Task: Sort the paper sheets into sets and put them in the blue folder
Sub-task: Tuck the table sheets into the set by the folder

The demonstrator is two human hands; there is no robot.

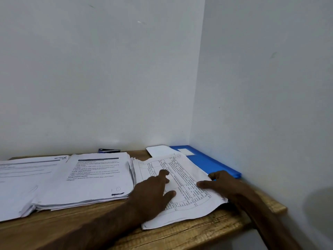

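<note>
At lower centre, on the brown wooden surface (108, 222), the left hand (153, 193) presses flat, with straight fingers, on a white printed paper sheet (188, 177), and the right hand (223, 183) pinches its right edge. Sorting seems to be in progress. Next, the sheet must go to the thick white paper stacks (97, 177) at left or to the blue plastic folder (207, 163) behind.

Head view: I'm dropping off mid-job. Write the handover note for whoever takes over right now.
Left hand presses on the table-printed sheets. Right hand sits at their right edge, thumb on top; grip unclear.
Blue folder lies closed in the back right corner, partly under those sheets. Middle stack and left stack lie beside them.
Done: papers are in three piles.
Left: finish sorting, open the folder, load the sets.
</note>
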